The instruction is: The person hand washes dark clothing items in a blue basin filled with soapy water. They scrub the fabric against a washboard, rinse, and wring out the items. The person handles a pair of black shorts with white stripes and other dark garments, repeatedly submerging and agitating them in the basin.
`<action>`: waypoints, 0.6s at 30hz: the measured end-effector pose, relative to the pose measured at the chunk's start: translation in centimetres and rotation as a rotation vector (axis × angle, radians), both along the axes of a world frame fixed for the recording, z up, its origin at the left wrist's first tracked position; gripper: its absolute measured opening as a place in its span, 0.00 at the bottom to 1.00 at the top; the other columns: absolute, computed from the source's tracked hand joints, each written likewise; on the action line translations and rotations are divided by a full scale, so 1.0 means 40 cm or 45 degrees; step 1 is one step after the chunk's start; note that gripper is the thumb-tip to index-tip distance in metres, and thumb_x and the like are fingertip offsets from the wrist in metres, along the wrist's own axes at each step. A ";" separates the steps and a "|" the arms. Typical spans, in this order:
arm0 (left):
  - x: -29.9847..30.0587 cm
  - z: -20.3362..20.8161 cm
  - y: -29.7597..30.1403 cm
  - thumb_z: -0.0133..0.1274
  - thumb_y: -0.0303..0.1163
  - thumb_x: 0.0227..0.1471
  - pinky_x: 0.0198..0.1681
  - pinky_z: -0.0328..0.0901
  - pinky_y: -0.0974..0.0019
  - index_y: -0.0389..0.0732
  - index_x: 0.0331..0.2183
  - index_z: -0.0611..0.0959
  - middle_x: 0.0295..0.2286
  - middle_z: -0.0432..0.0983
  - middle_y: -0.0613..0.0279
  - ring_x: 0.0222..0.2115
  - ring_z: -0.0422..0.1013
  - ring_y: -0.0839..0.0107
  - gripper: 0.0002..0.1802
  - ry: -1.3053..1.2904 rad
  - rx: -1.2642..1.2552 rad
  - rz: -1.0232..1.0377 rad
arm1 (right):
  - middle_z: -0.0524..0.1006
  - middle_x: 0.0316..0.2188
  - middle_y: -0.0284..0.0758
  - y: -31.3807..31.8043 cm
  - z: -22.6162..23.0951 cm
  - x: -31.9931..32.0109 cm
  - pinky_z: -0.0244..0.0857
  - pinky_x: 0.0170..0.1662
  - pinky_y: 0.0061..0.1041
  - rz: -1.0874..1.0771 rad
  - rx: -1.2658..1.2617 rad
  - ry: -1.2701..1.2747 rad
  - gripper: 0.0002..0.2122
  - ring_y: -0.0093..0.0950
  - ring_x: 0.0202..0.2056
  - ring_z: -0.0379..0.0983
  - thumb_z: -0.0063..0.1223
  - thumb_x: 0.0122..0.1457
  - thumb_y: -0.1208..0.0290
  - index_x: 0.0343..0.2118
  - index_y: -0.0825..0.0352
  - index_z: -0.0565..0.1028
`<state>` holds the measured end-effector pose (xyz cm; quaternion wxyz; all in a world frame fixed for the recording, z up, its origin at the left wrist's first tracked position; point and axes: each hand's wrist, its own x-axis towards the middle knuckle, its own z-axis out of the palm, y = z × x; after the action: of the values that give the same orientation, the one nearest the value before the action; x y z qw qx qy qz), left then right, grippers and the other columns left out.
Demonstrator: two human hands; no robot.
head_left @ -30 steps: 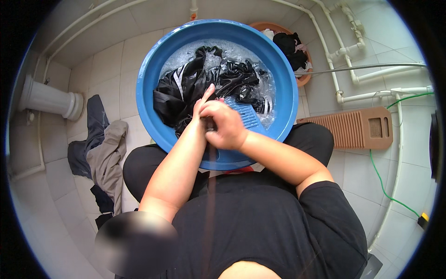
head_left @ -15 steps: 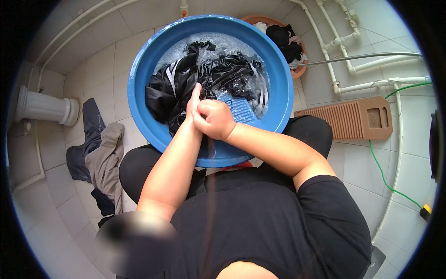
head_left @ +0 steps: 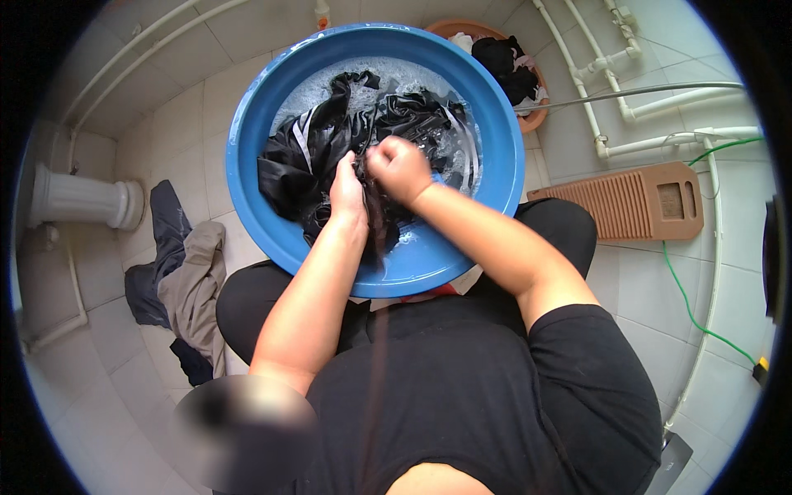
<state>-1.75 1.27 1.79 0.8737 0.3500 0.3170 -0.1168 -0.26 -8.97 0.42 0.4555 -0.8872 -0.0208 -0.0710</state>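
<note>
A wet, shiny black garment with white stripes (head_left: 318,161) lies bunched in sudsy water inside a big blue tub (head_left: 247,210). My left hand (head_left: 348,196) grips part of this cloth near the tub's middle, thumb up. Just right of it, my right hand (head_left: 401,169) is curled into a fist on the same cloth, slightly smeared by motion. Dark fabric hangs down between and below the two hands. The fingertips of both are hidden.
At the back right stands an orange-brown basin (head_left: 540,115) of clothes. A brown washboard (head_left: 619,202) lies to the right, near white pipes (head_left: 660,140) and a green cord (head_left: 685,301). Grey and beige clothes (head_left: 194,272) lie on the left floor beside a white pedestal (head_left: 87,200).
My right hand has moved up and right, away from my left wrist. Dark cloth now covers the blue ridged surface that showed below the hands.
</note>
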 end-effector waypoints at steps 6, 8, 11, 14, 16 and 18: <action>0.026 -0.049 0.024 0.50 0.37 0.52 0.40 0.68 0.62 0.34 0.43 0.71 0.37 0.72 0.51 0.37 0.71 0.62 0.20 -0.209 -0.352 -0.082 | 0.74 0.38 0.46 -0.270 -0.121 0.146 0.61 0.45 0.33 -0.053 -0.204 0.303 0.29 0.40 0.42 0.70 0.51 0.47 0.43 0.40 0.67 0.70; 0.027 -0.087 0.032 0.49 0.31 0.51 0.40 0.68 0.62 0.33 0.45 0.69 0.38 0.71 0.50 0.38 0.71 0.62 0.20 -0.215 -0.095 -0.155 | 0.70 0.44 0.49 -0.296 -0.121 0.122 0.58 0.50 0.35 0.212 -0.553 0.413 0.34 0.43 0.49 0.65 0.48 0.49 0.42 0.49 0.69 0.65; 0.031 -0.109 0.023 0.47 0.24 0.50 0.42 0.66 0.63 0.34 0.45 0.70 0.39 0.70 0.52 0.38 0.70 0.64 0.18 -0.098 0.012 -0.069 | 0.70 0.45 0.50 -0.285 -0.122 0.159 0.58 0.51 0.35 0.074 -0.752 0.893 0.30 0.43 0.49 0.66 0.43 0.53 0.44 0.45 0.69 0.70; 0.028 -0.113 0.014 0.48 0.25 0.50 0.46 0.63 0.64 0.35 0.44 0.71 0.39 0.70 0.55 0.41 0.67 0.66 0.17 -0.112 -0.062 -0.059 | 0.71 0.43 0.49 -0.262 -0.125 0.173 0.59 0.49 0.35 -0.043 -0.851 0.928 0.24 0.42 0.47 0.68 0.44 0.54 0.49 0.41 0.69 0.73; 0.033 -0.101 0.012 0.48 0.26 0.50 0.47 0.63 0.65 0.36 0.45 0.71 0.40 0.70 0.56 0.41 0.68 0.66 0.17 -0.145 -0.139 -0.006 | 0.73 0.38 0.42 -0.232 -0.145 0.141 0.63 0.45 0.34 -0.231 -0.879 0.151 0.15 0.40 0.40 0.69 0.52 0.48 0.60 0.29 0.68 0.77; 0.031 -0.114 0.021 0.46 0.32 0.53 0.47 0.63 0.65 0.37 0.44 0.72 0.39 0.71 0.56 0.40 0.68 0.66 0.16 -0.214 -0.189 0.075 | 0.73 0.35 0.38 -0.151 -0.063 0.099 0.65 0.41 0.31 0.053 -0.500 -0.430 0.11 0.37 0.36 0.70 0.56 0.42 0.64 0.19 0.69 0.73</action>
<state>-0.50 2.12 -2.79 0.9239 0.2833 0.2431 -0.0843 3.70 -15.00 -2.08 0.2658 -0.9336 -0.1283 -0.2033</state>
